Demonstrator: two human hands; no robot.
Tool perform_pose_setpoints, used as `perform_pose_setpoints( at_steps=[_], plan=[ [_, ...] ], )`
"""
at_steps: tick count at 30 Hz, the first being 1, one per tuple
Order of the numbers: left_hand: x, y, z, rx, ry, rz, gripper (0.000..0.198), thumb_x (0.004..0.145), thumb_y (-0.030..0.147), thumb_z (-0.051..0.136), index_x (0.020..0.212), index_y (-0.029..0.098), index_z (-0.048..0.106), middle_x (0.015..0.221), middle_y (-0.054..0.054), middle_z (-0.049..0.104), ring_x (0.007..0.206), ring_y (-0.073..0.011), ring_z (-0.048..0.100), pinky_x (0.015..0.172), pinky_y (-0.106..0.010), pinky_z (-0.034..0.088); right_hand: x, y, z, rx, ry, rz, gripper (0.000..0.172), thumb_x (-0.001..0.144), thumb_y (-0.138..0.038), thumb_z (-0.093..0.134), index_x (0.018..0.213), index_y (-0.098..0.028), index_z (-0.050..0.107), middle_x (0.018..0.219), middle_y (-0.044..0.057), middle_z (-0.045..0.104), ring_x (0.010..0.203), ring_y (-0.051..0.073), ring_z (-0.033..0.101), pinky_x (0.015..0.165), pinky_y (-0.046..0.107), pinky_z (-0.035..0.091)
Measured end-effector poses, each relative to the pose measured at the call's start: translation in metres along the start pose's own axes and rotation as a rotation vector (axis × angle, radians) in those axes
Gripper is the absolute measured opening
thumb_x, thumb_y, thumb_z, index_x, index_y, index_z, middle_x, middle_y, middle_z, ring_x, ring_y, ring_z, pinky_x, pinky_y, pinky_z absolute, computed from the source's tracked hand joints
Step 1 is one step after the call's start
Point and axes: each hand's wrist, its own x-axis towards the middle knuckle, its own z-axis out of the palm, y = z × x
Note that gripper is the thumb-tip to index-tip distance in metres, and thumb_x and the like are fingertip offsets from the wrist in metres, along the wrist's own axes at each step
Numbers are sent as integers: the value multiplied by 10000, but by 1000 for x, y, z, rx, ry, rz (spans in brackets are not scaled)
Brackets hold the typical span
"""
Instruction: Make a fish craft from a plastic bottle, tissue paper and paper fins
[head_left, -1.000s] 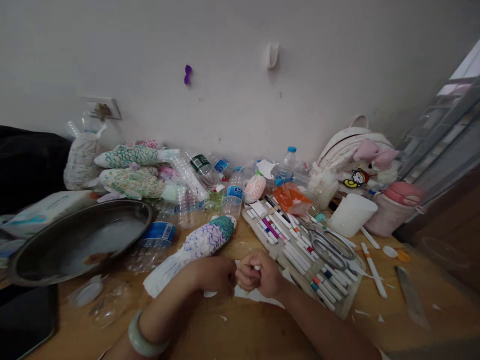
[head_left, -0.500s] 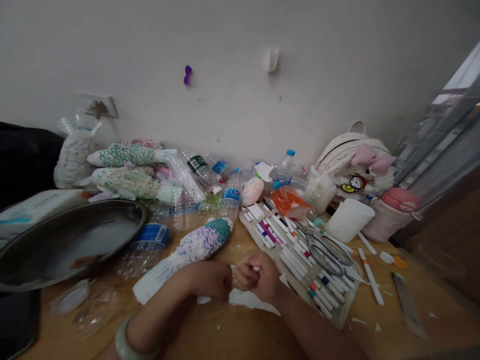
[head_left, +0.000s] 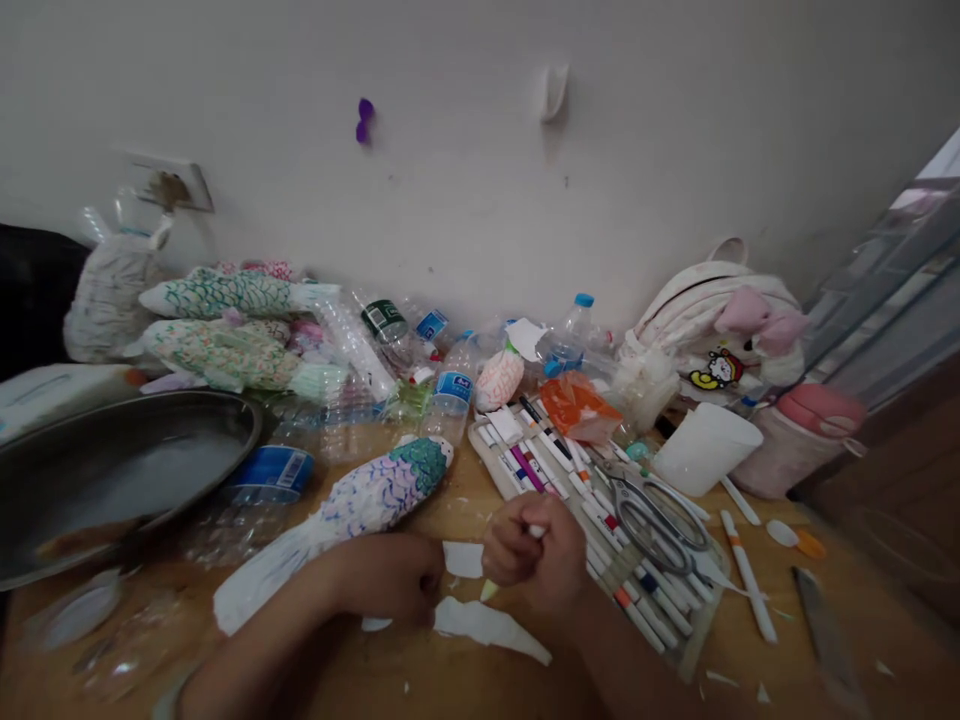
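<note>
My right hand [head_left: 536, 555] is closed round a marker [head_left: 489, 590]. Its pale yellow-green tip points down toward the table, and its white end shows above my fingers. My left hand [head_left: 397, 578] is a fist to the left, apart from the right one; whatever lies inside it is hidden. Torn white paper pieces [head_left: 491, 628] lie on the table below and between my hands. Just behind my left hand rests a fish shape [head_left: 375, 495] with a green head, blue-purple scales drawn on white and a white tail.
A marker case [head_left: 480, 440] full of markers lies at the right, with scissors [head_left: 652, 520] on top. A metal basin [head_left: 251, 425] stands at the left. Plastic bottles [head_left: 454, 385], more painted fish [head_left: 217, 355], a white cup [head_left: 705, 450] and a backpack [head_left: 675, 300] line the wall.
My hands, close together before, have moved apart, the right one slightly to the right. The marker's pale tip now shows below my right hand. The whole view has shifted a little.
</note>
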Motion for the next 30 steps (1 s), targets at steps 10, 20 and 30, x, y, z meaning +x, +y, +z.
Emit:
perform_pose_setpoints(
  at_steps=[10, 20, 30],
  plan=[
    [3, -10, -2, -121, -20, 79, 198, 700, 352, 515, 717, 182, 616, 677, 10, 594, 613, -128, 491, 532, -230, 334, -10, -10, 6, -163, -3, -2, 317, 690, -295, 397, 417, -205, 263, 370, -76, 219, 343, 44, 150, 361, 216, 98],
    [9, -11, 6, -134, 2, 44, 185, 644, 351, 557, 658, 169, 588, 593, 23, 534, 549, -111, 420, 493, -233, 286, -29, -18, 3, -148, 82, -21, 315, 685, -295, 392, 409, -207, 267, 365, -73, 217, 340, 49, 136, 361, 216, 100],
    [11, -10, 6, -139, 22, 19, 170, 598, 343, 592, 622, 176, 589, 582, 21, 540, 550, -123, 430, 488, -247, 270, -51, -20, 5, -193, 142, -42, 347, 720, -310, 395, 418, -205, 261, 365, -74, 217, 338, 48, 146, 355, 208, 105]
  ],
)
